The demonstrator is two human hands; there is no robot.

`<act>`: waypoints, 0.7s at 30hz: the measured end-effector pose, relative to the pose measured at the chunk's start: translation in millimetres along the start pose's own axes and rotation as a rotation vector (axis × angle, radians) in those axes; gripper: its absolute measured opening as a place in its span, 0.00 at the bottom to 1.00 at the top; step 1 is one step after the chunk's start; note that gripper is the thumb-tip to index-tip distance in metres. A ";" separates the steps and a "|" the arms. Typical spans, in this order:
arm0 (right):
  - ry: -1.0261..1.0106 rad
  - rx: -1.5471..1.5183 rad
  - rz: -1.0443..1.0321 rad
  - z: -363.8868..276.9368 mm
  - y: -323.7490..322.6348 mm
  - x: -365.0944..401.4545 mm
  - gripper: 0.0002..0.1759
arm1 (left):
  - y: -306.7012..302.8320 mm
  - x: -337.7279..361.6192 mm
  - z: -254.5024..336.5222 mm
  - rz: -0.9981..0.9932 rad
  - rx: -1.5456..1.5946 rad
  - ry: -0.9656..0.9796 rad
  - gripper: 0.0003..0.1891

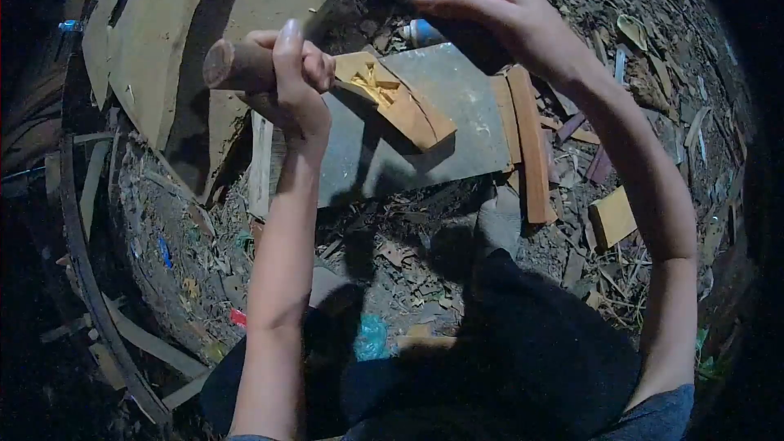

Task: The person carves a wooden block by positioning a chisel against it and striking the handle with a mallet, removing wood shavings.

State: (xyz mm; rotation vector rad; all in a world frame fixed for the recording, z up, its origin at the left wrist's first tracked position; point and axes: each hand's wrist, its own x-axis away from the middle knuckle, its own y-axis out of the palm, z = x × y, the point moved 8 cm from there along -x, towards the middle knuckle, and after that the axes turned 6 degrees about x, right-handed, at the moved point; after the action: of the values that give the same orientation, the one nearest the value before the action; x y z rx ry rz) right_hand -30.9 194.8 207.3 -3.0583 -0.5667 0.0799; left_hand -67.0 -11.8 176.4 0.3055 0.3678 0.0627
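Note:
My left hand (pixel 294 82) is closed around a round brown wooden piece (pixel 241 65), its cut end facing left. Just right of this fist, a yellowish wood block (pixel 420 118) lies slantwise on a grey flat board (pixel 465 98). Carved cuts and loose shavings (pixel 374 86) show at the block's upper left end, and a dark line runs along it. My right hand (pixel 506 12) is raised above the board's upper right, thumb and fingers apart; some fingertips are cut off by the top edge. Below them is a dark shape I cannot make out.
A reddish-brown wood strip (pixel 532 147) stands along the board's right end. Large tan sheets (pixel 245 16) lie at upper left. A blue can (pixel 423 33) is behind the board. Another wood block (pixel 614 216) rests on the littered ground, right of my foot (pixel 500 220).

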 end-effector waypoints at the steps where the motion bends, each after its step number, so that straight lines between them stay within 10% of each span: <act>1: 0.001 -0.002 -0.001 5.8 0.1 -3.9 0.38 | 3.0 0.2 1.5 -0.031 0.035 0.019 0.11; 21: -0.100 0.142 0.056 -6.9 5.3 -8.8 0.40 | 8.8 0.8 7.0 -0.001 -0.051 0.070 0.11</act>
State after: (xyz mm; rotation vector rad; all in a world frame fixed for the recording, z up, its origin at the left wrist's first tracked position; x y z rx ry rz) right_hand -36.9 186.6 214.4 -2.9441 -0.4590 0.2637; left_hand -63.8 -5.3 185.1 0.2533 0.4347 0.0817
